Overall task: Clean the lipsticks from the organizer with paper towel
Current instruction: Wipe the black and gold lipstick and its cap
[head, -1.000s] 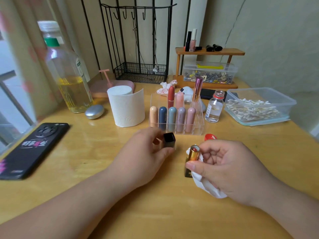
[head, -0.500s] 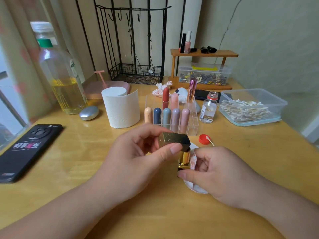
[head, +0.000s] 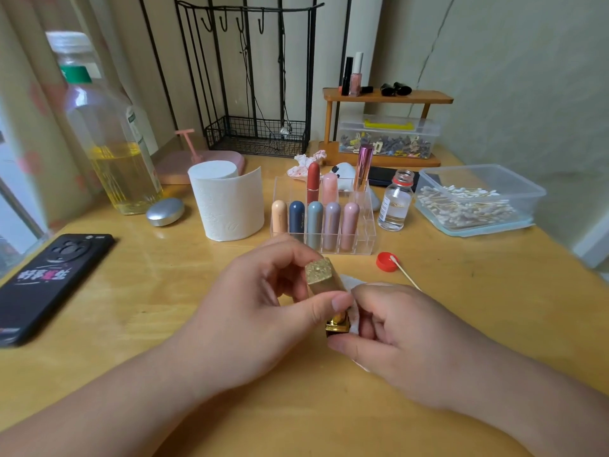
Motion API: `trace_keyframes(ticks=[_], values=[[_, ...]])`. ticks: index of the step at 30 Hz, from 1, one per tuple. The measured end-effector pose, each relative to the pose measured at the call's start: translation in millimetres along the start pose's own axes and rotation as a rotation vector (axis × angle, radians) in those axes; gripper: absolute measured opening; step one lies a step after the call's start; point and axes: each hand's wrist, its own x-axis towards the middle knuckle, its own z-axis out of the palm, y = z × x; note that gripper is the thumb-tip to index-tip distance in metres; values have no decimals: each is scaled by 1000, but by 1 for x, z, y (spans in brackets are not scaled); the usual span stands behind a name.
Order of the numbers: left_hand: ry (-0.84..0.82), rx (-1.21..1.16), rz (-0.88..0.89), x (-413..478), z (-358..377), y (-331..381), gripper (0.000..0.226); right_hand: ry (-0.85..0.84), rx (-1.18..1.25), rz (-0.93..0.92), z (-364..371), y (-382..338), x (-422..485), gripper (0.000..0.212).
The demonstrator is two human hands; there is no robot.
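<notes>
My left hand pinches the square gold cap of a lipstick, seated over the gold lipstick base. My right hand grips that base together with a crumpled piece of white paper towel. Both hands hover low over the wooden table, in front of the clear acrylic organizer. The organizer holds several capped lipsticks in pastel, navy, red and metallic pink cases. A white paper towel roll stands left of the organizer.
A black phone lies at the left. Behind it stand an oil bottle and a silver pebble. A red cap with a cotton swab, a small glass bottle and a tub of swabs are at the right.
My left hand brought the cap over from the table onto the lipstick and pushed it down over the gold tube. My right hand kept holding the base and towel.
</notes>
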Motion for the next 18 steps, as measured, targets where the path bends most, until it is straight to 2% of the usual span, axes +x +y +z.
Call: trace_keyframes(ticks=[7, 18], values=[[-184, 227, 15, 1, -3, -6, 15, -91, -15, 133, -4, -1, 1, 33], [-187, 280, -3, 3, -1, -10, 24, -116, 36, 167, -7, -1, 3, 28]])
